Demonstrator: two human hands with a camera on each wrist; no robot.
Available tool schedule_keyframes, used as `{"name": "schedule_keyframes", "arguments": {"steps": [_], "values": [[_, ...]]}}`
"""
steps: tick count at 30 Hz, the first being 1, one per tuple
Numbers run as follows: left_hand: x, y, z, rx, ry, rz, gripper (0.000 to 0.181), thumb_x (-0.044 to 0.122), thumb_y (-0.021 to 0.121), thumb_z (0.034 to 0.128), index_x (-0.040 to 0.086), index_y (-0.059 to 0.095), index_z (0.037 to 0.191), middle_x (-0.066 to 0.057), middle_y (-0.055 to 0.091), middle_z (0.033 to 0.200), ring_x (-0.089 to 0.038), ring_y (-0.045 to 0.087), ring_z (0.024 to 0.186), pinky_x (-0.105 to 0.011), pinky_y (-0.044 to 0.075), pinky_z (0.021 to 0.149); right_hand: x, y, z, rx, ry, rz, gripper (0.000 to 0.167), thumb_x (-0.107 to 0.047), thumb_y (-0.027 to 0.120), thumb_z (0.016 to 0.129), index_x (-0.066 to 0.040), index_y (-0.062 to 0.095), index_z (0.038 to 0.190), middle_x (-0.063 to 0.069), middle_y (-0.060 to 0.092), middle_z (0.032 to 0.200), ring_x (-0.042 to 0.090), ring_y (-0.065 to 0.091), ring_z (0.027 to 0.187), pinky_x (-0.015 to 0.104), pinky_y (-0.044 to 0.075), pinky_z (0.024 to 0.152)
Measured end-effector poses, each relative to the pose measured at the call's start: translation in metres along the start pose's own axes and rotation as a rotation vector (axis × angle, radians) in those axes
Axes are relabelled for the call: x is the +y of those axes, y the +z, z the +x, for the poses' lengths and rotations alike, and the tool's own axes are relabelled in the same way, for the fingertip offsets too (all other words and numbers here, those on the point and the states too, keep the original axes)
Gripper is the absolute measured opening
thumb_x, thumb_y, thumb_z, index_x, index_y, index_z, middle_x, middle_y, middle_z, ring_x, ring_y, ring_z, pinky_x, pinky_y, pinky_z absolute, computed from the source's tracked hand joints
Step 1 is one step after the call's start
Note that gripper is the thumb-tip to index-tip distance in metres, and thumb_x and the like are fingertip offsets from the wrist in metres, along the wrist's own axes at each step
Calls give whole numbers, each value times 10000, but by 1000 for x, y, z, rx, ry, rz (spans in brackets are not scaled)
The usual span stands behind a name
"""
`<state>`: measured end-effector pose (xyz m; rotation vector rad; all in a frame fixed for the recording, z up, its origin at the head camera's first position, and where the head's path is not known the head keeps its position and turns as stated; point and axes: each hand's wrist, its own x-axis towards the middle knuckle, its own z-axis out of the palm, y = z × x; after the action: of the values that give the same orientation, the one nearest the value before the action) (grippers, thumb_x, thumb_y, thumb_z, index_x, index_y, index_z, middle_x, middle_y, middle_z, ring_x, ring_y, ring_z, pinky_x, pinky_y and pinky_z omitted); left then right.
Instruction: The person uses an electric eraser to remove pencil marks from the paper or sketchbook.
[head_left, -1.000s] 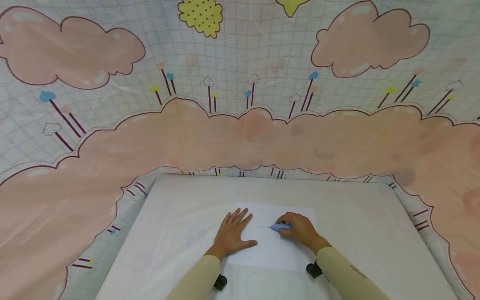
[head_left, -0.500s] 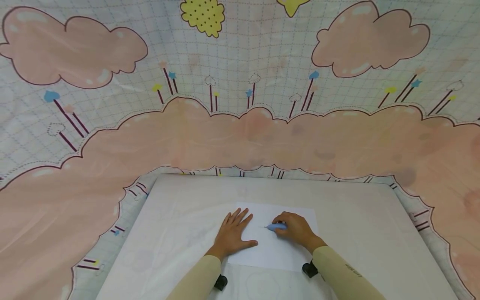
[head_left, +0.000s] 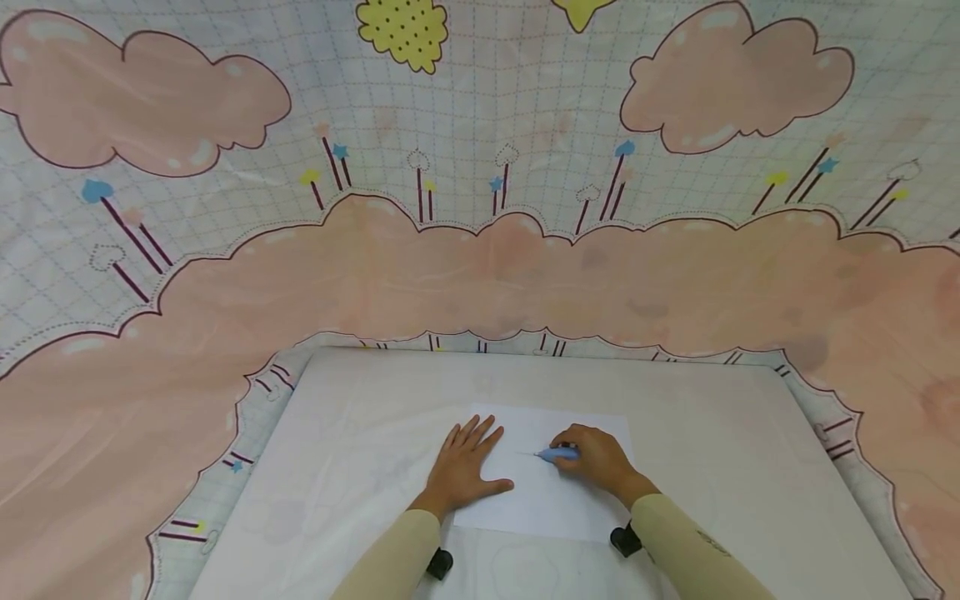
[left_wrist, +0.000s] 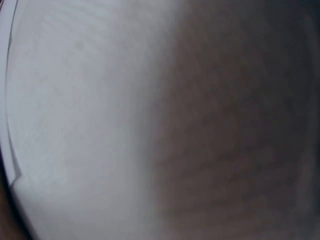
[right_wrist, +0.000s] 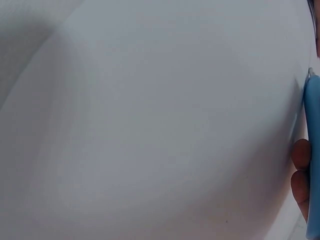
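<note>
In the head view a white sheet of paper [head_left: 540,504] lies on the white-covered table [head_left: 352,425]. My left hand [head_left: 461,468] lies flat over the sheet's left side, fingers spread and straight. My right hand [head_left: 602,463] pinches a thick blue pen [head_left: 558,454], its tip pointing left at a faint line on the paper. In the right wrist view the pen's blue barrel [right_wrist: 313,155] and metal tip stand at the right edge, with fingertips [right_wrist: 300,185] beside it. The left wrist view is mostly blurred white and brown surfaces.
A translucent sheet or mat [head_left: 525,562] with a faint round outline lies below the paper at the table's near side. Each wrist carries a black camera, such as the right wrist camera [head_left: 626,540]. Cloud-printed cloth [head_left: 480,279] surrounds the table.
The right hand with the pen slid slightly left along the faint line, then came back right to nearly its earlier place. The left hand has stayed put.
</note>
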<state>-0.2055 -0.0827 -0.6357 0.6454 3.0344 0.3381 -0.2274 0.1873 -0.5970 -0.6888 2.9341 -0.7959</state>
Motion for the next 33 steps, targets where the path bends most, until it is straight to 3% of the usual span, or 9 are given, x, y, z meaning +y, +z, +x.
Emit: {"name": "schedule_keyframes", "arguments": {"steps": [12,33], "values": [[-2,-2,2,-13,-1,-12,955,836,437,808,275,279,1565,53,162,1653,-217,98,1532,-500,97,1229,10,-2,-4,27,-3,-6,174,-226,825,790,-234,747,945,-168,630,845,16,558,766,306,550,773],[-3,-1,5,14,10,14,960,857,409,801,281,294,1560,51,188,1648,-227,136,1525,-516,141,1219,-2,1,5,13,-27,12,176,-231,824,793,-214,755,954,-159,640,855,23,565,776,316,558,792]]}}
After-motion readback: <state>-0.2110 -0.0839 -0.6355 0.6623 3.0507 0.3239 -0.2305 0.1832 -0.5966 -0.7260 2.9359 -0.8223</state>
